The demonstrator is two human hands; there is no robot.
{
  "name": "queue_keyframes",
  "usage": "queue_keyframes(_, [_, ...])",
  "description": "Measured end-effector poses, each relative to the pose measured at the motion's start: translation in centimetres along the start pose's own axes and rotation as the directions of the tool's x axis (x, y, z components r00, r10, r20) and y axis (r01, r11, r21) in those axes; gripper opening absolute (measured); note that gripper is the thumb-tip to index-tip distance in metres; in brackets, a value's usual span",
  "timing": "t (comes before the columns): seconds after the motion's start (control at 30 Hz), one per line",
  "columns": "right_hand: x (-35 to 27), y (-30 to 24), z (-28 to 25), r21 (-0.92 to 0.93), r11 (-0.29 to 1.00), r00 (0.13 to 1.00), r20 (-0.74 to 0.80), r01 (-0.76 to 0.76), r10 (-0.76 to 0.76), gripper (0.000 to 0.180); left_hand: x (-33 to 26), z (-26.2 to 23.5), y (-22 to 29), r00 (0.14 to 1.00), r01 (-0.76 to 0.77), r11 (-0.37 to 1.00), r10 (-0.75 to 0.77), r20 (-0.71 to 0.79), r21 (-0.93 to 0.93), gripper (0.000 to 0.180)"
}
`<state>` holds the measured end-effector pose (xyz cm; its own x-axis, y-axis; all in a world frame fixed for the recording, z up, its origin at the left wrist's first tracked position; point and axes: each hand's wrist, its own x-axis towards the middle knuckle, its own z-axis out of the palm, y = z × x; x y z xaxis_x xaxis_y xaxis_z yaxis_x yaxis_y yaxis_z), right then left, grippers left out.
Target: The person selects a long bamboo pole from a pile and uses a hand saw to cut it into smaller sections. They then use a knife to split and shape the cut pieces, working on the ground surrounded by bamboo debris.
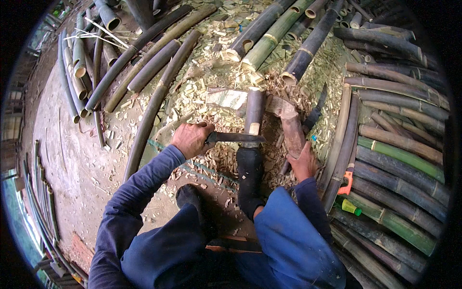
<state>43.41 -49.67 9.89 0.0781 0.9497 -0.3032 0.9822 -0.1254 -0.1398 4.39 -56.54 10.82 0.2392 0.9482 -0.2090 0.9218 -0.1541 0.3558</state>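
Note:
My left hand (193, 138) is closed round the handle of a long dark-bladed knife (237, 137). The blade lies sideways across the lower part of a short bamboo length (254, 108), where a pale patch is cut bare. My black-covered foot (250, 171) is against the bamboo's near end. The bamboo rests over a rough, partly peeled log (225, 98). To the right, my right hand (304, 162) grips the near end of a thick, rough wooden club (292, 129); its fingers are partly hidden.
Wood chips (216, 161) cover the ground around the log. Bamboo poles (269, 41) lie ahead, more poles (156, 106) at the left, and a stack (404, 139) at the right. An orange-handled saw (346, 183) and a yellow-green bottle (350, 207) lie beside the stack.

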Motion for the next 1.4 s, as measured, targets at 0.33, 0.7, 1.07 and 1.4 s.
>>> queue_keyframes(0.33, [-1.5,-1.5,-5.9,0.797,0.526,0.882,-0.018,0.298,-0.472,0.086,-0.4,0.1,0.8,0.999,0.035,0.999,-0.035,0.034,0.011,0.026])
queue_keyframes(0.7, [6.2,-7.4,-9.5,-0.331,0.057,0.15,0.264,0.942,-0.953,0.053,1.4,0.6,0.1,0.978,0.047,0.985,-0.079,0.195,0.165,0.021])
queue_keyframes(1.07, [2.1,-7.5,-8.2,-0.328,-0.127,-0.049,0.234,0.936,-0.971,0.034,1.1,1.4,-0.1,0.978,0.04,0.98,-0.079,0.194,0.196,0.032])
queue_keyframes(1.4, [1.4,-10.3,-8.1,-0.141,-0.324,-0.323,0.032,0.935,-0.946,0.04,1.5,1.9,-0.6,0.988,0.076,0.981,-0.098,0.119,0.181,0.03])
